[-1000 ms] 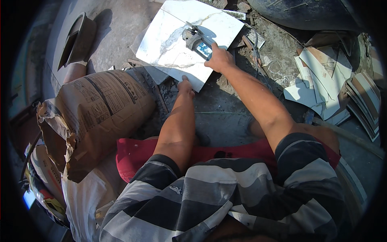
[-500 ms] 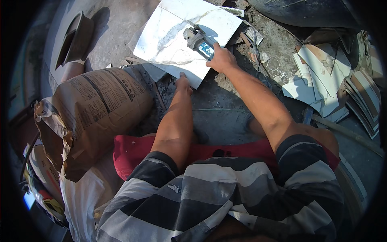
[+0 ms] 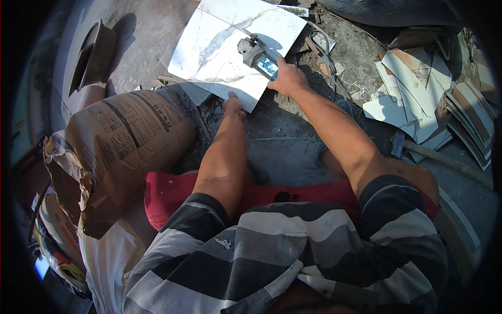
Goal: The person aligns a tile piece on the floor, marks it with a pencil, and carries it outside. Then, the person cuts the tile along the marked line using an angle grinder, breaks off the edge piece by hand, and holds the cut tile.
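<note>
A large white marble-patterned tile [image 3: 209,60] lies at the far middle, its near corner pointing toward me. My left hand [image 3: 234,106] grips the tile's near edge, thumb on top; its other fingers are mostly hidden. An angle grinder [image 3: 253,52] rests over the tile, its head toward the far left. My right hand [image 3: 289,78] is wrapped round the grinder's body from the right. Along the tile, a thin dark line runs from its far left edge to the grinder's head. Whether the disc is spinning cannot be seen.
A torn brown paper sack [image 3: 130,131] bulges at my left, with a trough-like container [image 3: 91,55] beyond it. Broken tile pieces [image 3: 410,99] lie at the right beside a hammer [image 3: 436,157]. A cable [image 3: 330,65] and rubble lie right of the tile.
The grinder has shifted slightly toward me over the tile. The whole view has drifted a little. Both hands keep their grips.
</note>
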Tool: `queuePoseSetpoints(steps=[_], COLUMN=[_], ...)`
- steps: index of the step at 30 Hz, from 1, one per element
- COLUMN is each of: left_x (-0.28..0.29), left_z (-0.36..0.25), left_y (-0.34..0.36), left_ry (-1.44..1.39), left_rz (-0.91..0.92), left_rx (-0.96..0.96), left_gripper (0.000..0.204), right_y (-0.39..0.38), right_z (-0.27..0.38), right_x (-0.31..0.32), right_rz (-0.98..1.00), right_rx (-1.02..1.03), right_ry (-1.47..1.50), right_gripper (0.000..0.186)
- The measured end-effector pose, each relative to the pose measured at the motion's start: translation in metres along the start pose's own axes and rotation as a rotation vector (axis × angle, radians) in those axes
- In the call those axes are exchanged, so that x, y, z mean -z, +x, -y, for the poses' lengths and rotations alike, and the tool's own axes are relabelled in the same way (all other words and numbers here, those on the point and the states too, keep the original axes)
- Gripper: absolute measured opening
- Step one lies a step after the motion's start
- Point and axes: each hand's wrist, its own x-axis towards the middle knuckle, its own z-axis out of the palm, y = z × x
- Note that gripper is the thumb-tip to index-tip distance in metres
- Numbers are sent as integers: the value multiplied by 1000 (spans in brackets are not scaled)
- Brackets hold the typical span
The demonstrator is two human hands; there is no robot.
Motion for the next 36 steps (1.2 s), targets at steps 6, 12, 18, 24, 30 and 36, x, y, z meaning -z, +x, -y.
queuePoseSetpoints(steps=[6,12,18,24,30,36], left_x=[-2,-1,-2,-2,0,0], left_z=[-1,-1,-2,-3,0,1], left_y=[-9,-8,-11,-15,-7,-3], left_ry=[9,-42,36,6,-30,-32], left_rz=[-29,-1,-26,-10,13,20], left_rx=[-21,-11,-26,-24,-14,-21], left_gripper=[52,52,51,52,50,49], right_y=[-4,-7,-11,-15,-21,-27], right_z=[-7,-13,-17,-23,-30,-36], right_x=[-2,-2,-3,-1,0,2], right_rz=[-6,-8,6,17,10,6], right_rx=[2,4,-11,-13,-2,0], right_ry=[8,21,30,19,11,3], right_gripper=[67,67,65,64,67,73])
